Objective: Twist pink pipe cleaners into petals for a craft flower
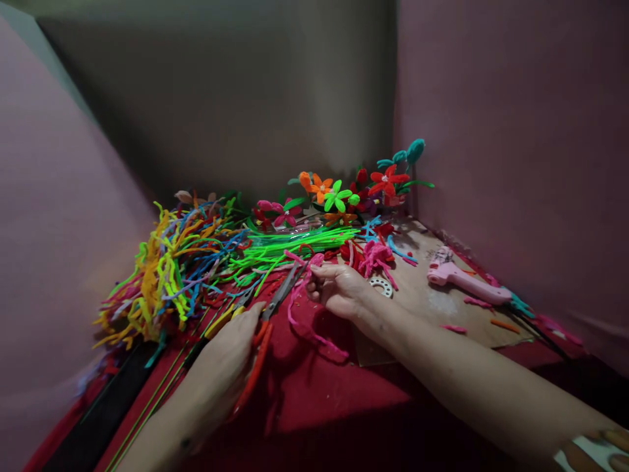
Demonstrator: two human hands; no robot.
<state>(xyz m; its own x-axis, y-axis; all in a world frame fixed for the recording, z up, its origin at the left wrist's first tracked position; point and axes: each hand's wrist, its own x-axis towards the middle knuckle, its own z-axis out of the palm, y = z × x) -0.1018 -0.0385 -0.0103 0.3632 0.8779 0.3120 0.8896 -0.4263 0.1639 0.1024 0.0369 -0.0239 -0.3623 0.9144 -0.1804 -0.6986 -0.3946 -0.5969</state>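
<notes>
My left hand (240,344) grips a pair of scissors (260,357) by their orange handles. The grey blades point up and away, their tips close to the pink pipe cleaner piece (315,262) pinched in my right hand (337,288). From there a long pink strand (314,337) hangs down in a curve over the red cloth. Whether the blades touch the pink piece I cannot tell. Beside my left hand lies a tool with yellow handles (221,321). Just behind my right hand is a pink pipe cleaner bundle (376,257).
A big heap of multicoloured pipe cleaners (167,269) stands at the left. Green pipe cleaners (295,246) lie across the middle. Fuzzy flowers (337,196) line the back wall. On the cardboard (442,314) at right sit a pink glue gun (466,278) and a white holed disc (381,287).
</notes>
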